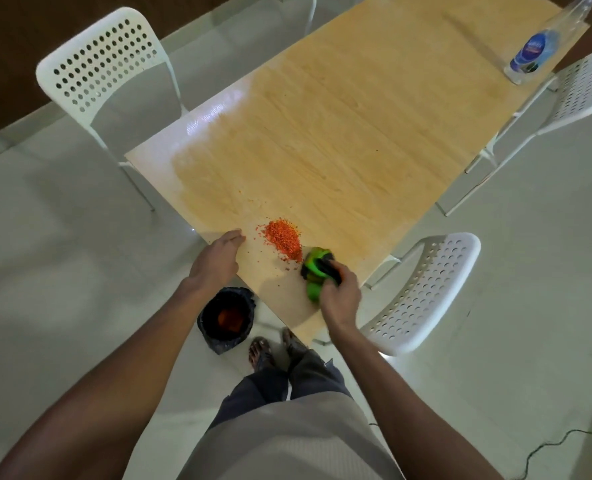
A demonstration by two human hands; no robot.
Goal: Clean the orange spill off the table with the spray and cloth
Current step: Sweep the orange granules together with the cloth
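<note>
Orange spill (283, 240) lies as a small heap of loose granules on the wooden table (339, 140), close to the table's near corner, with stray grains scattered around it. My right hand (339, 296) is on the table just to the right of the spill, fingers clamped around a bunched green and black cloth (314, 269) whose front edge touches the heap's near right side. My left hand (216, 259) rests at the table's left edge, just left of the spill, fingers together and stretched out flat, holding nothing. The spray bottle (538, 43) stands at the table's far right end, well apart from the spill. On the floor below the table's near edge, a small bin (227, 318) lined with a black bag holds more orange material. 3 white perforated chairs stand around the table: 1 (104, 71) on its far left side, 1 (426, 292) beside its near right corner, 1 (578, 91) at its far right.
</note>
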